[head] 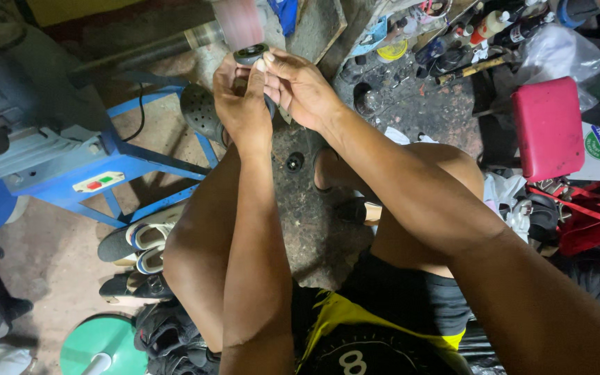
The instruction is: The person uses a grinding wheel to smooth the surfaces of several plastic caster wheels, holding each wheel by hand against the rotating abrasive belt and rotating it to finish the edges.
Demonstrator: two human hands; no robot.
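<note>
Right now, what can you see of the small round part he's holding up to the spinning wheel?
The round part is small, dark and ring-shaped, with a paler rim around a dark centre; it looks like metal or rubber, too small to tell. It sits just below the blurred pink wheel. The left hand grips it from below and the right hand pinches its side with the fingertips. Most of its body is hidden.

We see a small round piece (pixel 251 53) that looks like dull dark metal, with a spinning wheel (pixel 239 22) above it, blurred pink. The machine frame (pixel 130 163) is painted blue metal, a little glossy. The floor (pixel 314 222) looks rough and stained. The stool seat (pixel 546 128) is smooth red plastic.
</note>
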